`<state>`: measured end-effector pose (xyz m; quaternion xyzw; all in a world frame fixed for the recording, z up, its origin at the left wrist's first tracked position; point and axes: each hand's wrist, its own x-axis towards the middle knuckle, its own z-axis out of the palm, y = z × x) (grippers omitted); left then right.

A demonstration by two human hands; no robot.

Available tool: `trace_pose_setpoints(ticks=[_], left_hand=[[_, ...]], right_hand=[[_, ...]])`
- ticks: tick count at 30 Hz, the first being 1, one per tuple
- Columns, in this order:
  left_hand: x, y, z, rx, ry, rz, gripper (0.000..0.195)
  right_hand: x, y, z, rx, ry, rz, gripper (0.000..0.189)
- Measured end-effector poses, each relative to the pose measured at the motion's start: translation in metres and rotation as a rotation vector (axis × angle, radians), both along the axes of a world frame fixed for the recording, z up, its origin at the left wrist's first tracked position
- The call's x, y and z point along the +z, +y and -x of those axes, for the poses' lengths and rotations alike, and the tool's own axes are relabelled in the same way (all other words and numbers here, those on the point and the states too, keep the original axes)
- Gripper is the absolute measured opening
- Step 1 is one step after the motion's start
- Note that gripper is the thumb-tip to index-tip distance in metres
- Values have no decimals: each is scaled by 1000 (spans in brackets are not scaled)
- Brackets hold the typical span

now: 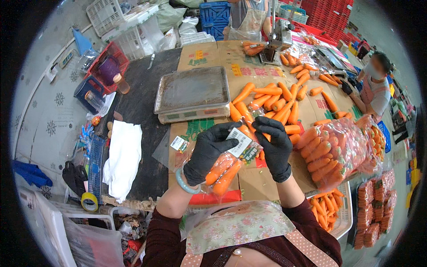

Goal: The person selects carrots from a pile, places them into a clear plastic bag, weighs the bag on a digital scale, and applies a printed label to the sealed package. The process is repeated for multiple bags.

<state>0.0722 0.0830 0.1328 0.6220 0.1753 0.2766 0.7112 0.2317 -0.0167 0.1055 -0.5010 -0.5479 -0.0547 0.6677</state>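
Both my hands wear black gloves. My left hand [210, 150] grips a clear plastic bag of carrots [223, 174], with its thumb by a white and green label [242, 143] that bears writing and a barcode. Close to the right of that label is my right hand [275, 147], raised with bent fingers; whether it pinches the bag's edge cannot be told. Loose carrots [273, 96] lie heaped on the cardboard just beyond my hands. Another printed label [179, 144] rests to the left of my left hand.
A weighing scale with a metal tray [193, 88] stands ahead on the left. White cloth [122, 157] lies at the left. A large bag of carrots [328, 153] sits on the right, above a white crate [343, 213]. A masked person [375, 86] is at the far right; another stands across the table.
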Motion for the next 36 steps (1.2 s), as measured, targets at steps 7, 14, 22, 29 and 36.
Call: trace_pose_setpoints(ticks=[7, 14, 22, 29, 36], left_hand=[[30, 4, 14, -69, 229, -367, 65], [50, 6, 12, -209, 370, -504, 81], [54, 8, 16, 19, 254, -744, 78], [41, -33, 19, 577, 44, -1283, 38], [8, -60, 23, 573, -17, -981, 31]], right_hand=[[45, -26, -34, -141, 49, 193, 51], [78, 1, -43, 587, -426, 602, 39], [49, 11, -34, 841, 189, 867, 17], [40, -3, -21, 625, 568, 702, 17], [11, -2, -21, 524, 1093, 503, 19]])
